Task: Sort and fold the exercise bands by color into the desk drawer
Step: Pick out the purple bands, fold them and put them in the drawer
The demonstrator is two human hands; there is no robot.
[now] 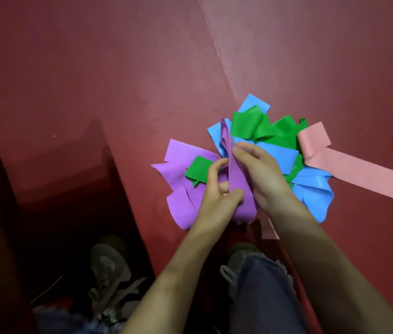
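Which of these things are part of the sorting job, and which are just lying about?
Job: purple band, pinched by left hand and right hand; green bands; blue bands; pink band.
Lying about: red surface; shoes; jeans.

Our bare left forearm [178,273] and right forearm [323,261] reach forward, converging. Our left grip [217,186] pinches a raised purple rubber band strip [235,169] between thumb and curled fingers; our right grip [263,172] lays gently bent fingers against it, thumb hidden.

One pink band [359,173], two shoes [108,266], two hands [214,191] — purple bands [181,208], blue bands [313,196], green bands [246,126] tangled past counting
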